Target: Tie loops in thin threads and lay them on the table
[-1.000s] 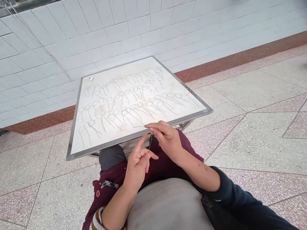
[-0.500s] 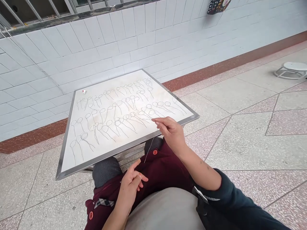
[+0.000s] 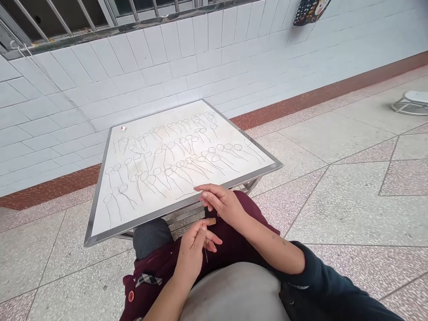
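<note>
Thin wire [image 3: 206,256]: spanning gap between hands, over lap [image 3: 227,245], before worktop's [image 3: 150,210] near edge; long axis running near-vertical, lower end pointing down. Left hand [image 3: 197,236]: pinching wire, sitting nearer lower end. Right hand [image 3: 220,203]: hovering above, partly curled beside upper stretch; grip uncertain. Looped wires [image 3: 190,161]: lying beyond, on worktop.

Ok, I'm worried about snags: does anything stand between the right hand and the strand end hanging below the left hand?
Yes, the left hand itself: its tan-covered fingertip sits just below the right hand in the picture, and the strand end hangs lower. No other object shows between them.
</note>
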`<state>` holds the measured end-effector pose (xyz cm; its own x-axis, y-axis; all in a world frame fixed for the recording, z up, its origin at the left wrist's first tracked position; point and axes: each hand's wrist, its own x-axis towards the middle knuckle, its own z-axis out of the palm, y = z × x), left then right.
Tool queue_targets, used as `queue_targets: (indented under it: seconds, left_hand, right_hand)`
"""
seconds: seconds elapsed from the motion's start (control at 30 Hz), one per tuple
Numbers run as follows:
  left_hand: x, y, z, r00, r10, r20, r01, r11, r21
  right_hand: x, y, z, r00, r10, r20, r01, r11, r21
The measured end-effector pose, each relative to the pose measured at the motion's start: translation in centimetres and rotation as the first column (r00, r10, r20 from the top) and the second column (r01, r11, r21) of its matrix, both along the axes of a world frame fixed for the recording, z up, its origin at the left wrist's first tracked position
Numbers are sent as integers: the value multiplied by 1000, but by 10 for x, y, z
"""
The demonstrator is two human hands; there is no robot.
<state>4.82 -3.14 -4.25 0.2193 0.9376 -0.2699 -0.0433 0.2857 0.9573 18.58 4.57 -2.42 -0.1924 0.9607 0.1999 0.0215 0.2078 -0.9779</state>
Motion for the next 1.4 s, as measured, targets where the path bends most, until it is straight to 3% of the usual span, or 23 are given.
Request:
queue_targets:
  seconds: [0.13,0.37,0.57,0.73,0.83,0.9,1.03,1.2,1.3,1.4]
  left_hand:
    - [-2,1,-1,999,32,14,-32,999,27]
    - [-2,1,-1,999,44,-9,-44,999,32]
    - [0,-2,0,996,-88,1,88,994,-61]
    - [-1,-6,-7,975,-220,-22,214,963,-161]
    - [-5,-7,-13,973,-230,-39,218,957,-190]
    - [-12,-5,-18,982,-179,-52,167,968,-188]
    - [-41,6,-28,997,14,-71,-24,990,-143]
    - [-88,14,-50,960,280,-31,-281,952,-122]
    - [-105,12,-66,915,403,-22,-401,901,-165]
    - [-112,7,-78,880,476,-8,-467,860,-207]
  right_hand:
    - [-3,-4,-1,994,49,-98,-60,992,-110]
    - [-8,-6,-3,985,34,-170,-60,987,-152]
    - [-1,5,-1,970,-160,-185,124,973,-192]
    - [24,38,-11,936,-329,-127,310,939,-150]
    - [48,62,-23,912,-409,-29,404,908,-109]
    - [69,79,-33,884,-455,109,462,885,-52]
    - [126,117,-48,806,-550,220,564,826,-1]
    - [191,166,-62,663,-652,369,688,724,44]
    - [204,191,-71,643,-632,433,675,734,69]
    - [200,207,-80,641,-592,489,632,768,101]
